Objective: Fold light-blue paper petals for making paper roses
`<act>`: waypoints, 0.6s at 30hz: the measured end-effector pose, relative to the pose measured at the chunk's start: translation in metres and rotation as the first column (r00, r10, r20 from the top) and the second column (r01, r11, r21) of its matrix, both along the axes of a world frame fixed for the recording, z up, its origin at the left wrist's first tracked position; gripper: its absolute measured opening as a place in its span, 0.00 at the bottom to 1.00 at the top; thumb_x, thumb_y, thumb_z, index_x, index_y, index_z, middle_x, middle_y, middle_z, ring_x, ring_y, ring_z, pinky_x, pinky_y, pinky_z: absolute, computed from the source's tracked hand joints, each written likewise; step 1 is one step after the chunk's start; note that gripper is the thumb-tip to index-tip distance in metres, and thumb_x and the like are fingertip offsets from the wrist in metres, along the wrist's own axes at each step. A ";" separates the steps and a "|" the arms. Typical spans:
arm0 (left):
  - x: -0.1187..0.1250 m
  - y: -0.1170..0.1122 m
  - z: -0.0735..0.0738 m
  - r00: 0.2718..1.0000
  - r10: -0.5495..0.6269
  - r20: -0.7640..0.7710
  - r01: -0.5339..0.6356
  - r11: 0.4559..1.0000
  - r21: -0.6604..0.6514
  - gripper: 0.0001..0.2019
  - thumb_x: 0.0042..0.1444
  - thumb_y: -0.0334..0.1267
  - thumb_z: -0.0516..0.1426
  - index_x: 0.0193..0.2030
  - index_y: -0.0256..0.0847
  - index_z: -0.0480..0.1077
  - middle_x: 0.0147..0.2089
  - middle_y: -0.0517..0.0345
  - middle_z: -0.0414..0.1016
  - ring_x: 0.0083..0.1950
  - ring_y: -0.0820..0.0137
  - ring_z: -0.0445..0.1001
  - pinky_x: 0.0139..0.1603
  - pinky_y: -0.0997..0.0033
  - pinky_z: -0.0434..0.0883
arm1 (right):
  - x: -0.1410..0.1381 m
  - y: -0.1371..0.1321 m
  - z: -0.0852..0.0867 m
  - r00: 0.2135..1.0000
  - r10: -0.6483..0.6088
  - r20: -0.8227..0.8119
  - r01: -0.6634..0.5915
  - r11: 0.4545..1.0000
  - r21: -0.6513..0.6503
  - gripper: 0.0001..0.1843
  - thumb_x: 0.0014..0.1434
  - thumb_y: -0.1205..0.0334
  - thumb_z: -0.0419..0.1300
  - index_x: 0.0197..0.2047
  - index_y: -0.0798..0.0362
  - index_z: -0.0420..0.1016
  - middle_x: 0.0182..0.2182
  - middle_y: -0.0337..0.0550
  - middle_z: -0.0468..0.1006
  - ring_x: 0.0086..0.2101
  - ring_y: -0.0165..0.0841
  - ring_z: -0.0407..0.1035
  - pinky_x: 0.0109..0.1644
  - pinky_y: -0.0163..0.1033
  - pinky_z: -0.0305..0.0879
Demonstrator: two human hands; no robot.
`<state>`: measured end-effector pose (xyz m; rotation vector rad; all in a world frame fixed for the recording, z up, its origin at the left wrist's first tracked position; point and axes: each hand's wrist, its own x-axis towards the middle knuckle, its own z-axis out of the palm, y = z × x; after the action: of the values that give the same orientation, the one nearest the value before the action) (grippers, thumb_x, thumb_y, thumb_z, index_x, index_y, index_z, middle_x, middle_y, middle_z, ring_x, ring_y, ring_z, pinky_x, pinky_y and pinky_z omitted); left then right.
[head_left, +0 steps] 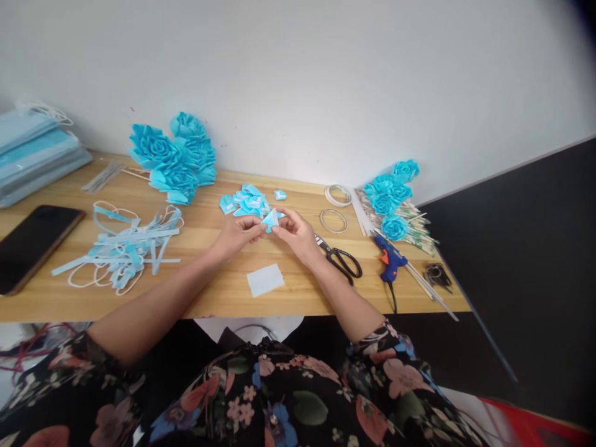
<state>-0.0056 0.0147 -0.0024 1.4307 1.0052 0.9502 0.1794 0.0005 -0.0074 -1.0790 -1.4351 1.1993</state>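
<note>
You sit at a craft spot: a long wooden table (218, 298) by a plain white wall (298, 81), with blue paper roses (174, 158), black scissors (342, 259) and a blue glue gun (389, 259).

Both hands meet out front, fingertips pinched.
Left hand (236, 234) and right hand (298, 233) nearly touching, thumbs and forefingers closed tight, bare forearms angled inward.
</note>
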 end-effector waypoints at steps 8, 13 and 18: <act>0.000 -0.001 0.000 0.999 -0.023 -0.048 0.025 0.999 0.042 0.18 0.50 0.52 0.60 0.24 0.38 0.68 0.23 0.61 0.67 0.25 0.76 0.61 0.28 0.74 0.60 | 0.002 -0.001 0.000 0.999 0.017 0.050 -0.018 1.000 0.016 0.18 0.53 0.49 0.65 0.43 0.51 0.78 0.35 0.39 0.78 0.37 0.32 0.71 0.46 0.38 0.67; -0.001 -0.002 -0.002 0.998 -0.025 -0.054 0.028 0.998 0.047 0.17 0.51 0.51 0.60 0.24 0.38 0.69 0.23 0.62 0.67 0.25 0.76 0.61 0.28 0.74 0.60 | 0.005 0.001 -0.002 0.995 -0.007 0.097 0.003 0.999 0.038 0.14 0.54 0.49 0.63 0.36 0.52 0.76 0.30 0.37 0.75 0.32 0.30 0.68 0.40 0.36 0.66; 0.000 -0.004 0.001 0.996 -0.037 -0.083 0.042 0.997 0.071 0.17 0.52 0.51 0.59 0.25 0.38 0.68 0.23 0.63 0.65 0.25 0.76 0.60 0.28 0.74 0.59 | 0.004 -0.001 0.000 0.987 -0.022 0.158 0.011 0.998 0.069 0.12 0.56 0.51 0.61 0.31 0.51 0.72 0.27 0.36 0.72 0.29 0.29 0.65 0.38 0.35 0.64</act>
<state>-0.0053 0.0105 -0.0009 1.5552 1.0068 0.9141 0.1831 -0.0007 -0.0073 -1.1580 -1.5737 1.0643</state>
